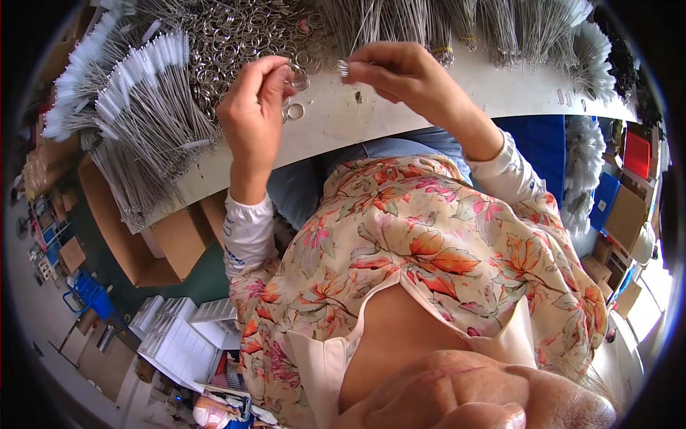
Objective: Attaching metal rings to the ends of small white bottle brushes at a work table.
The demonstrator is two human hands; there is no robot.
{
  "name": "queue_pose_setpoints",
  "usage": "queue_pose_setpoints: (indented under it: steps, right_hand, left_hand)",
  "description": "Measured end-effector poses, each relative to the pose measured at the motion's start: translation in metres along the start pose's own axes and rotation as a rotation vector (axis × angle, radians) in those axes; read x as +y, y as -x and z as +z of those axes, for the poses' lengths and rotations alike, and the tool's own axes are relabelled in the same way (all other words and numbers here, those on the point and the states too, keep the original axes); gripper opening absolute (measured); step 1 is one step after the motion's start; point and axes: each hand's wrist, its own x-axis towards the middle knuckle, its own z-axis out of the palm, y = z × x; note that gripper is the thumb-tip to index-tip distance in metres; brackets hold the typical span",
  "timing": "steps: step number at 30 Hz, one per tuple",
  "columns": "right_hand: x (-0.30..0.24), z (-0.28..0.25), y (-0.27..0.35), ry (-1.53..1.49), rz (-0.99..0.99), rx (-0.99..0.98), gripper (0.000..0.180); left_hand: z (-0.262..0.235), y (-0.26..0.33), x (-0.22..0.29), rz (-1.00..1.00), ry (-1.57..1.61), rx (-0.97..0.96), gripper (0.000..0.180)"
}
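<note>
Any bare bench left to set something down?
Yes: the white bench along its near edge, right of the right hand, below the brush bundles. Smaller patch between the hands. Crowded left: metal rings, brush pile near left hand.

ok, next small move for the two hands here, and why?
Probably bring the left hand, which pinches a metal ring, a touch closer to the right hand. The right holds thin wire brushes by their ends, and a small gap separates ring and brush ends above the white table.

We note shiny metal rings (243, 36), wire-stemmed white-bristle brushes (143, 93), matt white tabletop (343, 121), brown cardboard boxes (171, 243).
</note>
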Motion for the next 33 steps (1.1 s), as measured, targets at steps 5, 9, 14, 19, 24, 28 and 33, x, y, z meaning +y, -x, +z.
queue_pose_setpoints:
  steps: [5,9,14,19,24,28,33]
  right_hand:
    - [-0.006,0.019,-0.008,-0.249,0.121,-0.107,0.018]
    - [-0.010,0.034,0.003,-0.008,-0.261,0.042,0.012]
    - [-0.010,0.034,0.006,0.731,-0.997,0.254,0.022]
    - [-0.001,0.037,0.009,0.846,-1.067,0.133,0.025]
    - [-0.033,0.035,0.011,-0.369,0.074,-0.066,0.016]
    - [-0.032,0.046,0.008,-0.501,0.143,-0.086,0.019]
    - [-0.034,0.049,0.006,-0.478,0.130,-0.082,0.020]
  left_hand:
    - [0.004,0.008,0.024,0.156,-0.119,-0.024,0.012]
    - [0.003,0.017,0.026,-0.284,0.589,0.056,0.013]
    - [-0.016,0.019,0.036,-0.400,1.081,-0.190,0.017]
    - [-0.035,0.025,0.053,-0.275,0.545,-0.260,0.022]
    - [-0.026,0.036,0.044,0.270,0.092,0.105,0.031]
    - [-0.017,0.032,0.035,0.389,0.017,0.208,0.031]
    - [-0.017,0.032,0.032,0.467,-0.023,0.205,0.030]
